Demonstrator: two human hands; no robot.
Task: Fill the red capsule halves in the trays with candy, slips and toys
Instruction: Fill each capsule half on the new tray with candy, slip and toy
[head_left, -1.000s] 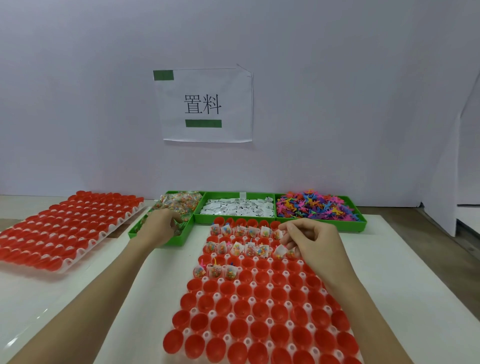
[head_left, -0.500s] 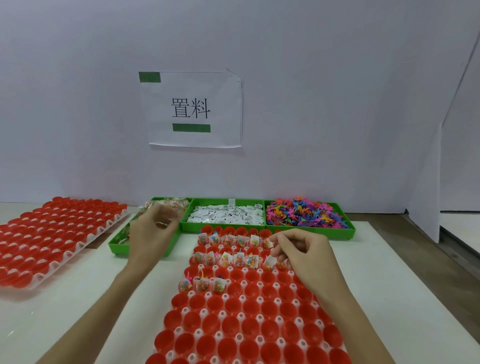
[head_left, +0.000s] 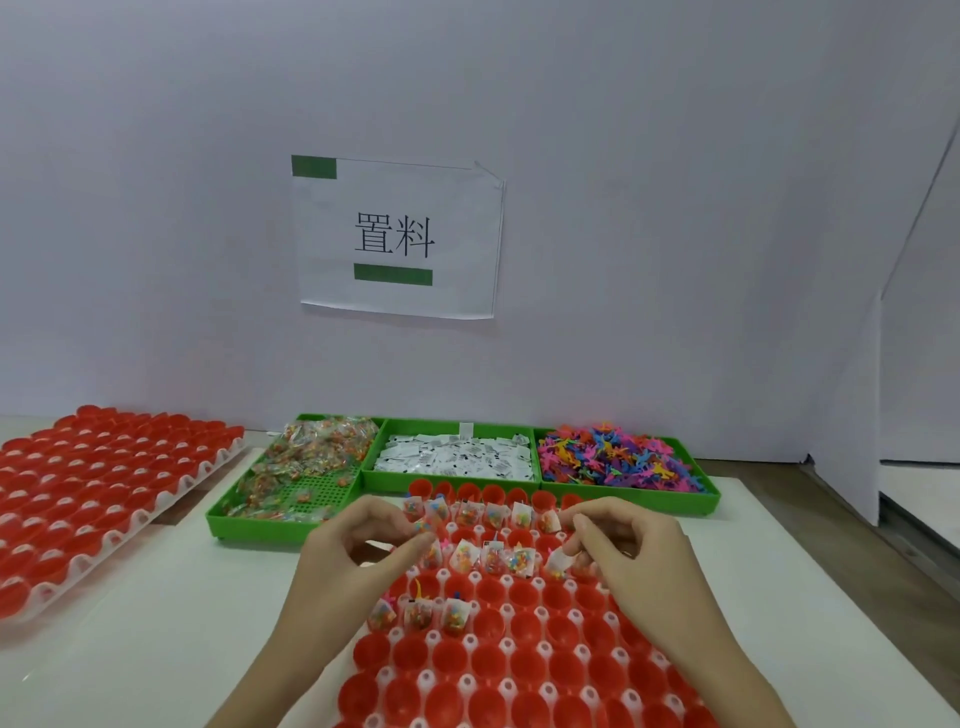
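Lower centre of the frame: white tray of red plastic capsule halves (head_left: 519, 670) on the white worktop (head_left: 156, 649). Left hand (head_left: 358, 551) pinching a clear candy packet (head_left: 423, 527) over its far rows; right hand (head_left: 628, 545) pinching another small packet (head_left: 558, 564). Behind, three green bins (head_left: 623, 496).

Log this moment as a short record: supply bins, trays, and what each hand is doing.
bins: three green bins along the wall: candy packets, white slips, coloured toys
near tray: far rows hold packets, near rows empty
side tray: red halves, contents not visible
left hand: pinches a candy packet over the tray
right hand: fingers curled, pinching something small over the second row
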